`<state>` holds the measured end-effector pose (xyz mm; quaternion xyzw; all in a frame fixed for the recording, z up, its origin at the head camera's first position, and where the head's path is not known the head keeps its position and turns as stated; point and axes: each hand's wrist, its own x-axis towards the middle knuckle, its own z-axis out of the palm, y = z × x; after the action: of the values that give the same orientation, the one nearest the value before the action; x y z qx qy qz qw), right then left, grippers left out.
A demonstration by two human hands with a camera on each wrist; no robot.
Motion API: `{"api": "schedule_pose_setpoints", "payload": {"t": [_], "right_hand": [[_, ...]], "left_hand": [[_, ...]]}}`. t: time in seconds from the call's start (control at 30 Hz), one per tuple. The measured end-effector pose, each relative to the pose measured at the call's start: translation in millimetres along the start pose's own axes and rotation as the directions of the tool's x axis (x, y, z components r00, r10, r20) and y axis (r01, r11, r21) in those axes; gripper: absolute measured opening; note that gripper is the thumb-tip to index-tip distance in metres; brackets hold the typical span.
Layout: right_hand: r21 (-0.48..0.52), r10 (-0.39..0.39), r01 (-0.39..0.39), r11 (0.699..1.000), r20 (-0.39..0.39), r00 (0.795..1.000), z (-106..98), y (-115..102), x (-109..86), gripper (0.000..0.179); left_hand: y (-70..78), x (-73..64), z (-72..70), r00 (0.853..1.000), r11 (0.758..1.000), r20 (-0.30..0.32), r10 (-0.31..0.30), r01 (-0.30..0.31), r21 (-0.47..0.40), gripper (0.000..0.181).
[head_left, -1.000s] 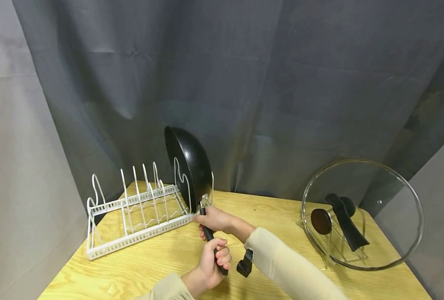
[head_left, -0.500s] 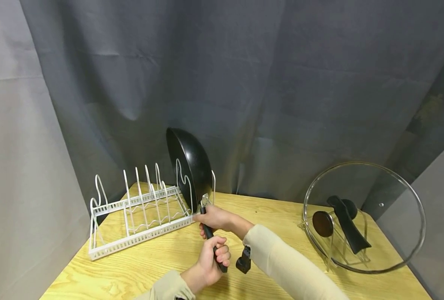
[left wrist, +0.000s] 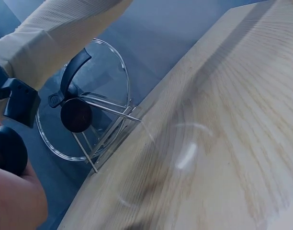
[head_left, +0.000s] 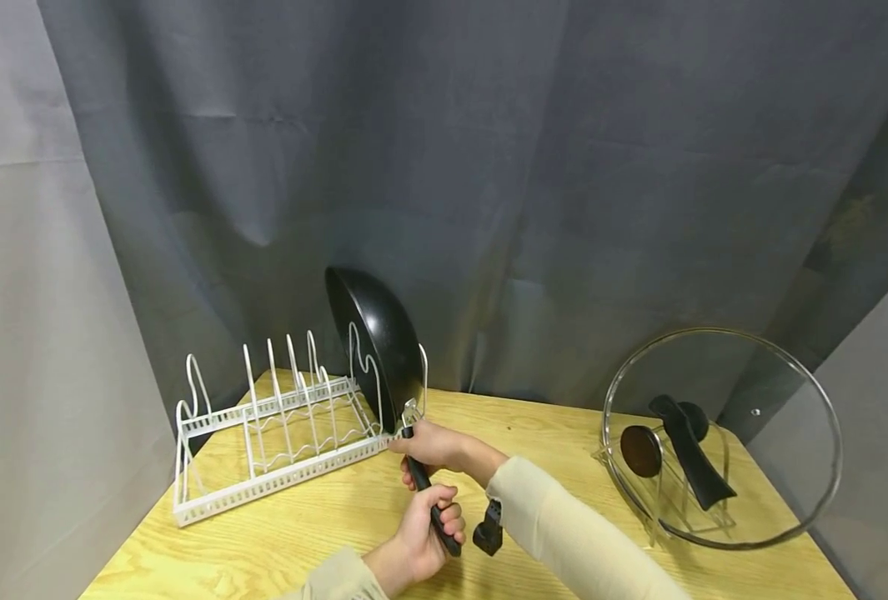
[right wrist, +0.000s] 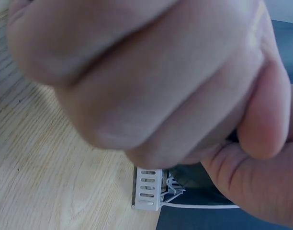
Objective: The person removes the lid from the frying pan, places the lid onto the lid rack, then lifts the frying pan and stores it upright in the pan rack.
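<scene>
A black wok (head_left: 383, 333) stands on edge between the wires at the right end of a white metal pan rack (head_left: 286, 475), its outside facing right. Both hands grip its long black handle (head_left: 447, 535). My right hand (head_left: 434, 448) holds the part close to the wok, right by the rack's front rail. Lower down, my left hand (head_left: 419, 533) has its fingers curled round the handle near the free end. In the left wrist view the rounded handle end (left wrist: 8, 151) pokes out of the left hand. Curled fingers (right wrist: 151, 86) fill most of the right wrist view and hide the handle.
At the right, a large glass lid (head_left: 838, 450) with a black handle (head_left: 691, 450) leans in a small wire stand (head_left: 657, 504). Left of the wok, the rack's upright dividers (head_left: 283, 400) hold nothing. A grey curtain (head_left: 564, 208) hangs behind the wooden table (head_left: 323, 533).
The wok sits slightly lower against the rack, and its handle end has shifted a little down with the left hand. Both hands keep their grip throughout.
</scene>
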<state>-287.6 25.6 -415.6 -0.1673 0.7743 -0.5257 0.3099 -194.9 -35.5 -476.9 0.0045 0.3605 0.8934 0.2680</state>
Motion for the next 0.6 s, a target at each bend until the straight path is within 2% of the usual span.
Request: {"api": "schedule_pose_setpoints", "payload": {"t": [0.33, 0.6], "right_hand": [[-0.009, 0.030, -0.030, 1.000, -0.002, 1.000, -2.2, -1.7, -4.8, 0.023], [-0.019, 0.020, -0.019, 1.000, 0.015, 1.000, -3.7, -0.6, -8.8, 0.022]], "left_hand": [[-5.4, 3.0, -0.1, 0.999, 0.999, -0.034, 0.016, -0.015, 0.032, 0.030], [-8.4, 5.1, -6.1, 0.992, 0.986, -0.108, 0.057, -0.039, 0.163, 0.026]]}}
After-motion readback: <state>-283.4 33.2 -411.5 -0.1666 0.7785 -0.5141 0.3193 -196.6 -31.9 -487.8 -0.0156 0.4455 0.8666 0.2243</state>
